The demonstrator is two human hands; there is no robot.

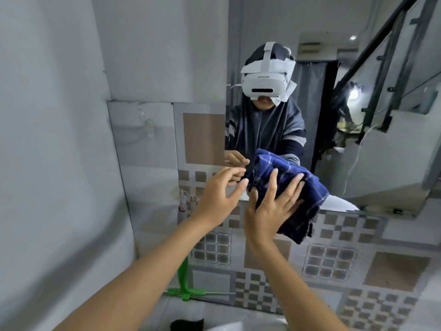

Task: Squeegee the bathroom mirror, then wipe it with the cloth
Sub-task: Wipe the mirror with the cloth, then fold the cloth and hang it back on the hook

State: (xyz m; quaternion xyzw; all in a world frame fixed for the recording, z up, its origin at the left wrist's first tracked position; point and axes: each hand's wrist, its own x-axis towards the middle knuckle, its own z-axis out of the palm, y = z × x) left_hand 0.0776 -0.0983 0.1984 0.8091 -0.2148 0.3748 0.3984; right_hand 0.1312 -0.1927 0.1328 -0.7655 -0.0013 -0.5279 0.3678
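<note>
Mirror: the bathroom mirror (274,51) fills the far right of the scene above a patterned tile wall (334,263), reflecting the person at work.
Cloth: a dark blue checked cloth (290,194), bunched into a thick pad, is pressed against the mirror's lower left corner, its lower folds hanging over the bottom edge onto the tiles.
Right hand: the right hand (272,206) lies flat on the cloth, fingers spread wide, pinning it to the glass rather than gripping it.
Left hand: the left hand (220,194) hovers just left of the cloth, fingers loosely curled and half open, holding nothing (fingertips near the cloth's edge).
Squeegee: a green squeegee (185,280) leans against the wall low at near left, well apart from both hands.
Step in hand: the cloth wipe, judging by the squeegee set aside.
Next move: likely a firm sweep across the glass to the right, keeping the pad flat and gathered so loose folds do not trail.
</note>
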